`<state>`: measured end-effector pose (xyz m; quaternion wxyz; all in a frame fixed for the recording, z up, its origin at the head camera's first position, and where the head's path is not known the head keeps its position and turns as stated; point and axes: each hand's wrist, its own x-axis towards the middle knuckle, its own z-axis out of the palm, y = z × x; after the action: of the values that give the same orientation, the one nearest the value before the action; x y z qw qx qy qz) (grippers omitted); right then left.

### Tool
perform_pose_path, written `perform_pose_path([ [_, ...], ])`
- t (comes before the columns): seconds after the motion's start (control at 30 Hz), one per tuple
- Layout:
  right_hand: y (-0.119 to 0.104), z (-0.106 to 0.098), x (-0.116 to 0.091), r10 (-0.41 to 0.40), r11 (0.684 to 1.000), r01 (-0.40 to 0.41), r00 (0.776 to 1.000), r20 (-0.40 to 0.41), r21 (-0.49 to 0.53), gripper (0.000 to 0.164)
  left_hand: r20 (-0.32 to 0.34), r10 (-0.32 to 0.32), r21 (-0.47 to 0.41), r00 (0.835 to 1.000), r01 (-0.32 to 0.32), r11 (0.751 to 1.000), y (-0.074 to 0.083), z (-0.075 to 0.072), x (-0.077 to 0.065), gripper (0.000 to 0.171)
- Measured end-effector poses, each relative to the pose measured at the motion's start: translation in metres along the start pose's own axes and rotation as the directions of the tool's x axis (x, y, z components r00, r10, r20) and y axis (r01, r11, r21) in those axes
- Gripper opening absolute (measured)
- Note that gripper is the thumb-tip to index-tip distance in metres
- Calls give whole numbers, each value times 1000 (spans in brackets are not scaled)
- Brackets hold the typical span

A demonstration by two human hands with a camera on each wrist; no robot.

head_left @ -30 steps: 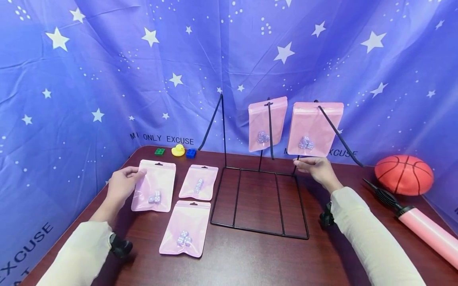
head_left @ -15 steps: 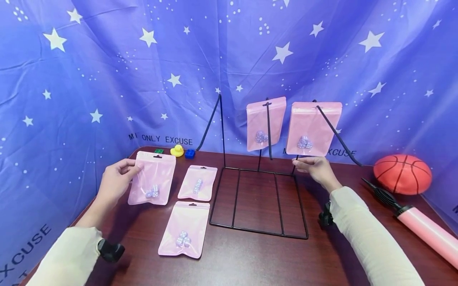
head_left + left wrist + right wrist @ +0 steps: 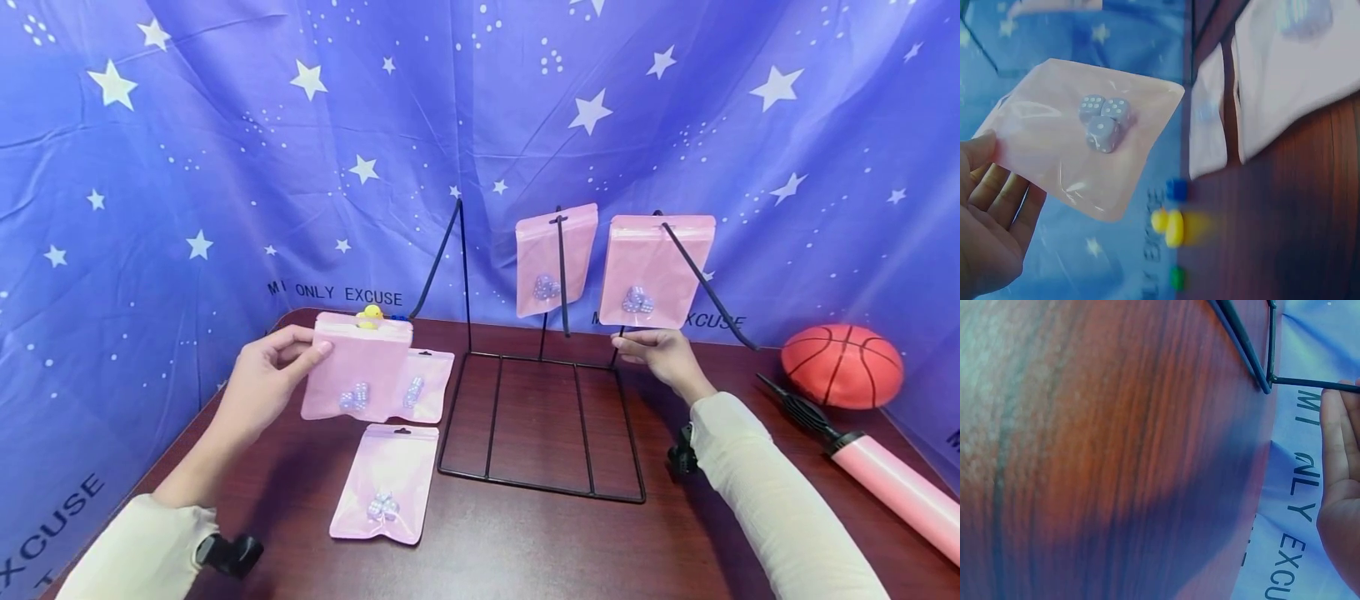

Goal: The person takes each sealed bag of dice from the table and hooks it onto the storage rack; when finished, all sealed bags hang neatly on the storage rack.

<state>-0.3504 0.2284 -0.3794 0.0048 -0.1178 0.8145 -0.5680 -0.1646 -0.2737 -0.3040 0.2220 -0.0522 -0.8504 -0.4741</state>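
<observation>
A pink zip bag with several pale purple dice hangs above the table, its upper left edge pinched by my left hand. In the left wrist view the dice show at the middle of the bag. Two more bags lie flat: one partly covered by the held bag, one nearer me. My right hand grips the right upright of the black wire rack with its fingertips. From the rack's hooks hang two bags, one on the middle hook and one on the right hook.
The left hook of the rack carries no bag. Behind the held bag are a yellow rubber duck, a blue brick and a green brick. To the right lie a red basketball and a pink hand pump.
My left hand has lifted its bag off the table and moved it to the right, over the far flat bag. The right hand stays on the rack.
</observation>
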Motion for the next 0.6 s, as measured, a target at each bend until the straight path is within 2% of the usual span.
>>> perform_pose_path([
  [0.1,1,0,1,-4,1000,4,1000,3,9,35,56,41,-29,998,-39,999,16,11,-6,14],
  [0.2,1,0,0,-6,1000,6,1000,7,0,36,128,91,-74,987,-82,994,31,23,-13,8],
  [0.3,0,0,-2,-7,1000,7,1000,6,-15,39,196,156,-127,968,-132,983,46,34,-21,3],
  [0.4,-3,1,-4,-6,999,7,1000,5,-32,41,259,200,-203,945,-150,968,60,45,-28,6],
  [0.5,-4,1,-5,-7,1000,7,1000,2,-24,42,288,229,-257,930,-156,954,74,57,-32,6],
  [0.6,-3,2,-4,-22,1000,22,1000,2,15,39,271,261,-295,927,-178,939,85,69,-34,6],
])
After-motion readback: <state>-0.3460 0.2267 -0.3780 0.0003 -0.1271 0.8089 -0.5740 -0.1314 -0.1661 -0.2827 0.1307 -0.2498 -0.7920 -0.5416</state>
